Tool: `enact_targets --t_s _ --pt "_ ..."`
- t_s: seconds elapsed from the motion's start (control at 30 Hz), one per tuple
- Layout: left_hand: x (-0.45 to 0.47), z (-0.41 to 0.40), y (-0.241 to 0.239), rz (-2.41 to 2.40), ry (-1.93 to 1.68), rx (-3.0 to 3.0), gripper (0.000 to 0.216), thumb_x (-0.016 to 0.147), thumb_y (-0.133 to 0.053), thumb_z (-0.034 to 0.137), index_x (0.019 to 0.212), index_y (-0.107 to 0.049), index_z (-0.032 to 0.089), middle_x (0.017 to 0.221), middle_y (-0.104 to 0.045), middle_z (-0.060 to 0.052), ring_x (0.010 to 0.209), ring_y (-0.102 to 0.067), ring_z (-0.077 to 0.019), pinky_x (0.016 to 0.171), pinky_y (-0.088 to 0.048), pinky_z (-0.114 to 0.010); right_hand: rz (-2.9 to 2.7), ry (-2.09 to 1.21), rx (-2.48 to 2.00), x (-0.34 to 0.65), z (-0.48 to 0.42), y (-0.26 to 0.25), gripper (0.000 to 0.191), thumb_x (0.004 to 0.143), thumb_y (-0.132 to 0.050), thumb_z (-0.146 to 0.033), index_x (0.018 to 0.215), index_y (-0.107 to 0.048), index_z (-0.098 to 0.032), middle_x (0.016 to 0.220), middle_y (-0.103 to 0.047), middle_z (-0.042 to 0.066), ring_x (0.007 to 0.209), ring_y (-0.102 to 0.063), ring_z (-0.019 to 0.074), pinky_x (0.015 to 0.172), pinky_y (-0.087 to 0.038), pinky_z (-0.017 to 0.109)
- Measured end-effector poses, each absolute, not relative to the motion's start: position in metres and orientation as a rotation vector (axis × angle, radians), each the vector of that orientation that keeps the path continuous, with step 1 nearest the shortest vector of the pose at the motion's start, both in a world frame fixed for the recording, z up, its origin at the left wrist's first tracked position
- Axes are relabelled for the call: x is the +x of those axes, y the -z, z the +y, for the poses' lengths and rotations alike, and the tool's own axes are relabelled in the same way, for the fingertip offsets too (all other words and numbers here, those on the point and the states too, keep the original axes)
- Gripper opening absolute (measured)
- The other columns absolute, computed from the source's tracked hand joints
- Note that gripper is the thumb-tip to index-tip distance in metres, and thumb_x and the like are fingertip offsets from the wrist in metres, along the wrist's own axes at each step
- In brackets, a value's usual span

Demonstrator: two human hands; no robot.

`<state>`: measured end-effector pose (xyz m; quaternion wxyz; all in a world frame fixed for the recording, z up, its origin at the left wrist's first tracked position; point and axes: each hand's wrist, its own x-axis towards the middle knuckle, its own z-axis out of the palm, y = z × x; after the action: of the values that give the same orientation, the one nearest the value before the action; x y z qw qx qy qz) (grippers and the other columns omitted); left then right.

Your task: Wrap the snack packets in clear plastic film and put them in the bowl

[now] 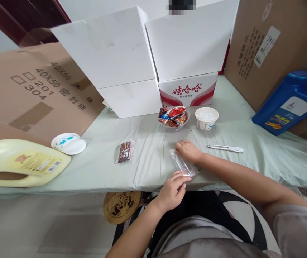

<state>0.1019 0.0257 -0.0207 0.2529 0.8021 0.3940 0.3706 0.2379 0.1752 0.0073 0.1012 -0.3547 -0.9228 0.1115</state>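
A clear plastic bag (183, 165) lies flat on the cloth near the table's front edge. On its near end rest the stretched fingers of my left hand (172, 191), the thumb apart. My right hand (188, 152) has its fingers curled on the far end of the bag; its fingertips are partly hidden. Left of the bag sits a dark brown packet (124, 152) marked COCOA, in clear wrapping. A white utility knife (225, 148) lies to the right of my right hand. Behind it are a clear bowl of wrapped snacks (173, 117) and a white paper bowl (206, 119).
White boxes (110, 53) are stacked at the back, between brown cartons (35, 89) on both sides. A tipped paper bowl (68, 143) and a pale yellow jug (27, 163) are at left. A blue bottle (289, 104) leans at right. Below is a wooden stool (122, 208).
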Motion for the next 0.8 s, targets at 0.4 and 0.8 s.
enact_targets --t_s 0.4,0.8 --pt "0.107 0.029 0.032 1.496 -1.130 2.131 0.023 0.087 -0.050 0.012 0.107 -0.061 0.018 0.109 -0.062 -0.010 0.106 -0.059 -0.0227 0.094 -0.051 -0.044 -2.556 -0.205 -1.278 0.271 0.192 -0.010 0.025 0.096 -0.052 -0.029 0.108 -0.064 -0.010 0.109 -0.063 0.015 0.104 -0.055 0.0250 0.092 -0.040 0.034" --pt "0.097 0.088 0.006 1.317 -1.043 2.536 0.023 0.091 -0.041 0.011 0.103 -0.059 0.018 0.103 -0.063 -0.009 0.104 -0.057 -0.0228 0.094 -0.049 -0.043 -2.831 -0.256 -0.842 0.292 0.122 0.031 0.094 0.086 -0.046 -0.071 0.149 -0.032 -0.004 0.154 -0.031 0.026 0.146 -0.018 0.0360 0.113 -0.020 0.056"
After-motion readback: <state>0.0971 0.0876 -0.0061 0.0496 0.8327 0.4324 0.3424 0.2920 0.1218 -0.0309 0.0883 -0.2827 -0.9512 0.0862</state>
